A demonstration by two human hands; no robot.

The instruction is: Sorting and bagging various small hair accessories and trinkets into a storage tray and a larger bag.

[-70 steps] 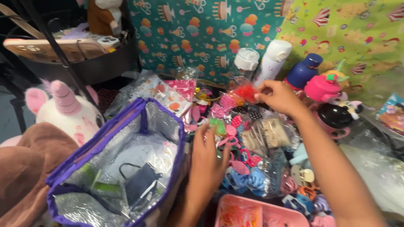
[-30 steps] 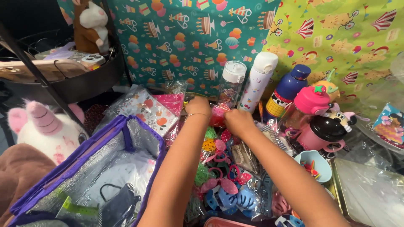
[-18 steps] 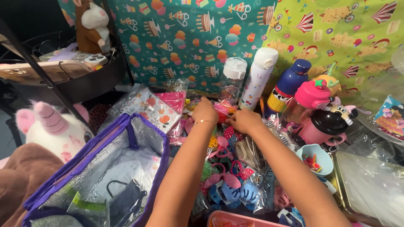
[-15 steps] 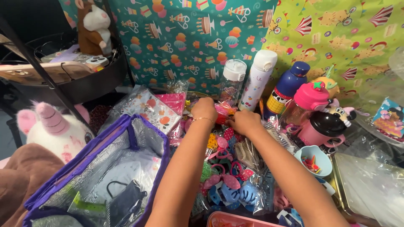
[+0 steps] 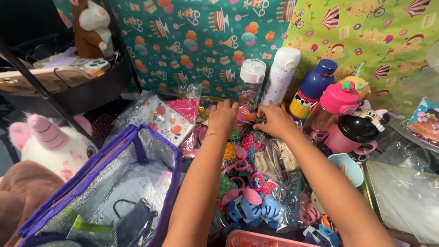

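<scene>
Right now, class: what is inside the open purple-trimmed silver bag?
Inside the purple-trimmed silver bag lie a dark pouch with a cord loop, a green strip and crinkled clear plastic. The wrap and the near edge hide whatever lies deeper.

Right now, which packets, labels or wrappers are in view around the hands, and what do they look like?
Small clear packet: pinched between left hand and right hand, pink-red contents.
Flat clear packet: left of the hands, white with orange and red prints.
Bottle label: on the navy bottle, yellow, red and black.
</scene>
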